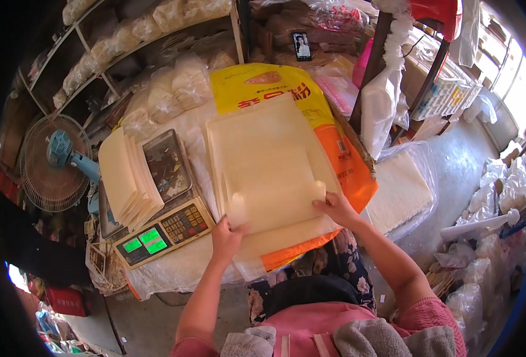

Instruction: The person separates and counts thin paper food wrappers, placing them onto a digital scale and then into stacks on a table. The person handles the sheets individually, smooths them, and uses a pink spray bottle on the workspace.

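A stack of large, thin cream-coloured sheets point(266, 160) lies in front of me on a yellow and orange printed sack point(349, 160). My left hand point(227, 238) is closed on the near left corner of the sheets. At the near right edge, my right hand point(338, 209) pinches them too. Pale blurred patches show beside both hands; I cannot tell what they are. To the left, a digital scale point(182, 229) with a lit green display carries a fanned pile of similar cream sheets point(126, 175) beside its metal pan point(166, 163).
A blue desk fan point(60, 152) stands left of the scale. Behind are bagged cream goods point(182, 83) and loaded shelves point(105, 71). A phone point(301, 46) leans at the back. On the right lies a wrapped pale stack point(400, 187), with plastic bags point(474, 279) beyond it.
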